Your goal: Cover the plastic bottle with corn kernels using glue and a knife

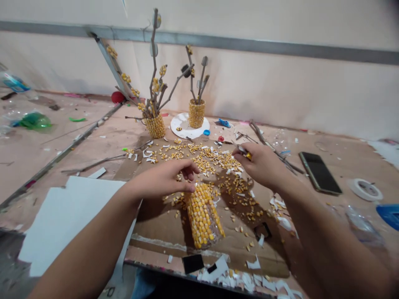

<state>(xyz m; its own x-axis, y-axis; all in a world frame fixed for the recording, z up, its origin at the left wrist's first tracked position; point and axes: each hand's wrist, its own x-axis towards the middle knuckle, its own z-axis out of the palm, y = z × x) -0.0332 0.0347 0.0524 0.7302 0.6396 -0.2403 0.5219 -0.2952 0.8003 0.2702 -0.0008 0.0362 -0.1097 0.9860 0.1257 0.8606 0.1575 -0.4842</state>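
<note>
A clear plastic bottle or cup [204, 216] is covered in rows of yellow corn kernels, with a bare patch low on its right side. It stands tilted near the front of a cardboard sheet [149, 224]. My left hand [174, 176] is at its far top end, thumb touching the rim and fingers curled. Over the loose kernels to the right, my right hand [257, 164] is closed in a pinch. A thin pale tip and something yellow show at its fingers; I cannot make out what they are. Loose corn kernels [204, 162] lie scattered beyond the bottle.
Two kernel-covered pots [155, 126] [197, 114] hold branches at the back, one on a white disc [179, 121]. A phone [320, 172] and a tape roll [365, 189] lie right. White paper [75, 220] lies left; paper scraps [246, 280] line the front edge.
</note>
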